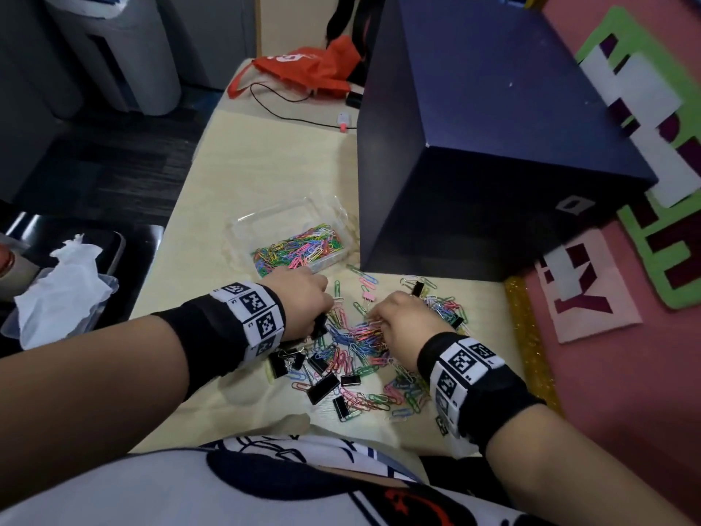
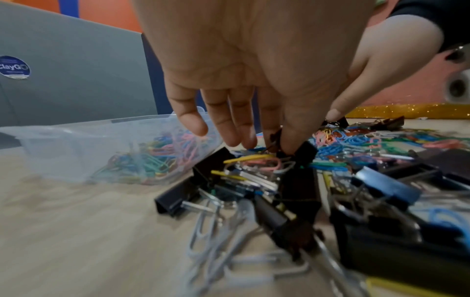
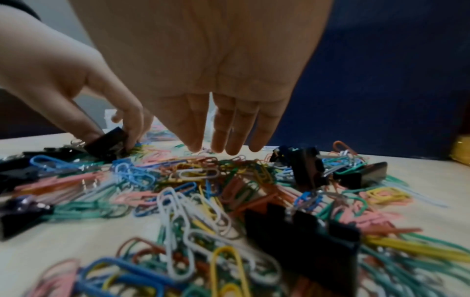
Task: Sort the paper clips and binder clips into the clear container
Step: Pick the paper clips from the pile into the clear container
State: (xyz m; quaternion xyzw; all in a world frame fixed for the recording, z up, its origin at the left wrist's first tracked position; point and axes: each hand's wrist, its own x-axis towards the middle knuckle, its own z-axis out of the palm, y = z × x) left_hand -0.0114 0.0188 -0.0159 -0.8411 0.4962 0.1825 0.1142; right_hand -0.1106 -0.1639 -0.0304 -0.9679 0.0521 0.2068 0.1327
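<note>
A clear container point(image 1: 261, 216) holding coloured paper clips sits on the pale table, just beyond my left hand. In front of it lies a spread pile of coloured paper clips point(image 1: 360, 336) mixed with black binder clips point(image 1: 323, 387). My left hand point(image 1: 320, 317) is at the pile's left edge. Thumb and forefinger of the left hand point(image 2: 279, 146) pinch a small black binder clip point(image 2: 304, 151), also seen as the black binder clip point(image 3: 109, 142). My right hand point(image 1: 379, 320) reaches into the pile's middle. In the right wrist view, the right hand point(image 3: 211, 149) has straight fingers whose tips touch the paper clips point(image 3: 193, 174).
A large navy box point(image 1: 493, 146) stands close behind the pile on the right. An orange bag point(image 1: 315, 66) and a black cable point(image 1: 288, 115) lie at the far end. Crumpled tissue point(image 1: 64, 282) sits off the table's left edge. A gold glitter strip point(image 1: 531, 336) borders the right.
</note>
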